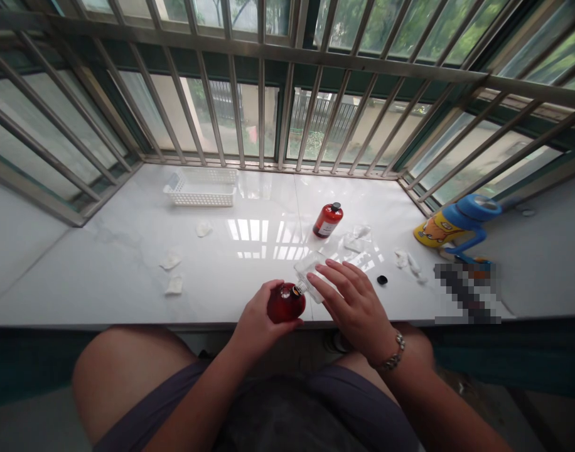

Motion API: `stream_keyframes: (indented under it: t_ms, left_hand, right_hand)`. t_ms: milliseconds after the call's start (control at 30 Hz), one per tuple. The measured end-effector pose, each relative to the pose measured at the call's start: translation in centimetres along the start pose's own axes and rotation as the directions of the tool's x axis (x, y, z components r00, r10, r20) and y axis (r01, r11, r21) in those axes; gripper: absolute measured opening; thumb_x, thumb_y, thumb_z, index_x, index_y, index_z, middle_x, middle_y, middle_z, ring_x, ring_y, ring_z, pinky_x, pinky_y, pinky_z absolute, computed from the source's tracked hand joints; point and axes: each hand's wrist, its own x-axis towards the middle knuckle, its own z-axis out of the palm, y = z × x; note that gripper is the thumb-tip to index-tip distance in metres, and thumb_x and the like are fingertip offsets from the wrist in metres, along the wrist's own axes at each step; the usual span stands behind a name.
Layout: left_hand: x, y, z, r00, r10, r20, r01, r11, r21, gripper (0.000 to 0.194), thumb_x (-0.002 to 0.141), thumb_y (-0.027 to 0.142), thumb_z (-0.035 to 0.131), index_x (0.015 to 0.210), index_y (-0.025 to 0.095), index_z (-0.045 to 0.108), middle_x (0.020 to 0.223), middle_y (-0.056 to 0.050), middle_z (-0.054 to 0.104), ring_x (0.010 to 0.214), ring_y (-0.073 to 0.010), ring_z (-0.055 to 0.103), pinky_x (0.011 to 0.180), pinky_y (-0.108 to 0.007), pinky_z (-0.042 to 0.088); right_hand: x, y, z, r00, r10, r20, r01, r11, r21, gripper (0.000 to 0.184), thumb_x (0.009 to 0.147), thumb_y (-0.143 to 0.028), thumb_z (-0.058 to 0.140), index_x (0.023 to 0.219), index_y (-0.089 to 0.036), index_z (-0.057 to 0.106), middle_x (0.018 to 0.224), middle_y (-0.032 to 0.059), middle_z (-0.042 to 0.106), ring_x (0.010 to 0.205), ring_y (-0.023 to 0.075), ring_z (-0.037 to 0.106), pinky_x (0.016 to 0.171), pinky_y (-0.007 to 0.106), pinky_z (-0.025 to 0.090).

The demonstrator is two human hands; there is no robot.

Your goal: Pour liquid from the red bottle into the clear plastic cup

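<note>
My left hand point(258, 317) is wrapped round a dark red round bottle point(286, 307) close to the front edge of the white counter. In my right hand point(356, 304) is a clear square bottle point(304, 265), tipped over with its neck at the red bottle's mouth. Whether liquid passes between them is too small to tell. A bracelet point(395, 353) circles my right wrist. Beyond my hands stands another red bottle point(327, 223), upright, with a black cap and a pale label. A loose black cap point(382, 280) lies to the right of my right hand.
A white perforated basket point(203, 199) stands at the back left. Crumpled white scraps point(171, 260) lie on the left, with clear packaging point(358, 240) right of the capped bottle. A blue and yellow tumbler point(450, 223) leans at the right. Metal window bars point(287, 53) border the counter point(127, 270).
</note>
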Motion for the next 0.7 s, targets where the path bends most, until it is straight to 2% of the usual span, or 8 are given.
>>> stream_keyframes:
  t_ms: [233,467,700]
  left_hand:
    - [0.0,-0.2,0.1,1.000,0.008,0.000,-0.008,1.000,0.001,0.080,0.071,0.036,0.100,0.138,0.030,0.057,0.140,-0.005,0.072,0.130,-0.0300,0.070,0.113,-0.046,0.056]
    - [0.0,-0.3,0.1,1.000,0.008,0.000,-0.008,1.000,0.002,0.080,0.072,0.039,0.099,0.139,0.030,0.057,0.142,-0.007,0.071,0.131,-0.0319,0.069,0.115,-0.051,0.055]
    - [-0.1,-0.4,0.1,1.000,0.003,-0.011,-0.003,1.000,0.001,0.080,0.071,0.040,0.100,0.138,0.031,0.058,0.141,-0.005,0.071,0.130,-0.0306,0.070,0.113,-0.047,0.056]
  right_hand:
    - [0.3,0.0,-0.3,0.999,-0.043,-0.001,0.043,0.999,-0.031,0.072,0.107,-0.011,0.057,0.171,-0.036,0.035,0.158,0.0066,0.063,0.153,0.0290,0.053,0.131,0.057,0.040]
    - [0.9,-0.2,-0.7,0.999,-0.048,-0.022,0.048,0.999,0.011,0.075,0.106,-0.007,0.057,0.170,-0.042,0.037,0.156,0.0029,0.065,0.150,0.0280,0.056,0.133,0.056,0.039]
    - [1.2,-0.1,-0.9,0.996,-0.091,0.005,0.091,0.995,-0.047,0.072,0.107,-0.008,0.055,0.169,-0.040,0.038,0.156,0.0024,0.065,0.153,0.0272,0.053,0.134,0.056,0.037]
